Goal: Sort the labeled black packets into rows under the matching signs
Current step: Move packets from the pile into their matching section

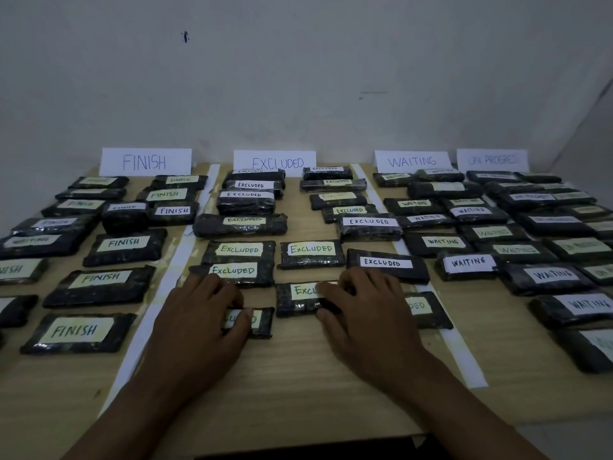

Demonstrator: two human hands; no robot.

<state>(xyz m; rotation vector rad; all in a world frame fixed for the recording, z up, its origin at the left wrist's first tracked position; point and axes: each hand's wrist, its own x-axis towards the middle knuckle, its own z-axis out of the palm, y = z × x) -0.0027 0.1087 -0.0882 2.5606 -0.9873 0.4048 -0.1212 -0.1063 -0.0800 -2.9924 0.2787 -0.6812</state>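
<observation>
Four paper signs stand at the back: FINISH [144,162], EXCLUDED [275,162], WAITING [412,161] and ON PROGRESS [492,160]. Black labeled packets lie in rows under each. In the middle column, my left hand [202,317] grips a small EXCLUDED packet [262,322], with the thumb across its label. My right hand [361,307] holds the right end of another EXCLUDED packet [295,298], fingers curled over its top and thumb on its near edge. A third EXCLUDED packet [429,312] lies partly hidden behind my right hand. One WAITING packet [36,242] lies in the FINISH column.
White tape strips [159,287] [461,353] divide the wooden table [292,376] into columns. Packets crowd the right side up to the table's edge. The near table edge [298,439] runs below my forearms. A plain wall rises behind the signs.
</observation>
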